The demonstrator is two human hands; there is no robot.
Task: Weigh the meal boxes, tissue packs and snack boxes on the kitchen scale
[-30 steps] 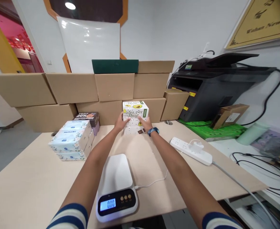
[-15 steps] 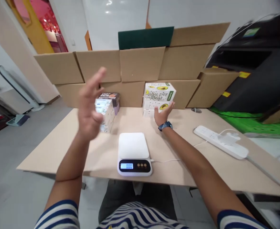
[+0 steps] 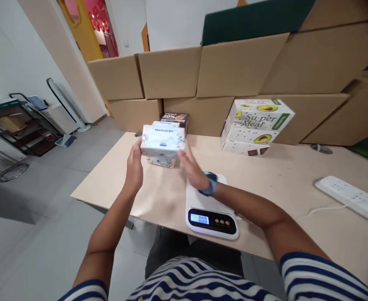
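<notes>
Between my two hands is a white tissue pack (image 3: 163, 140) with blue lettering, tilted toward me above the table. My left hand (image 3: 135, 167) presses its left side, and my right hand (image 3: 194, 166) grips its right side, fingers slightly blurred. Below and behind it more white tissue packs (image 3: 160, 161) stand on the table, partly hidden. A dark box (image 3: 184, 120) marked 20% sits behind them. Under my right wrist lies a white digital scale (image 3: 211, 228) reading 0.00, its plate partly covered by my wrist and watch.
White Super Meal boxes (image 3: 260, 121) with avocado pictures are stacked at the back right of the table (image 3: 124, 154). Cardboard boxes (image 3: 171, 71) form a wall behind. A white power strip (image 3: 349, 194) and its cable lie on the right.
My right hand has left the Super Meal boxes and moved left to the tissue packs. Both hands now hold one pack, raised off the stack. The view has turned left.
</notes>
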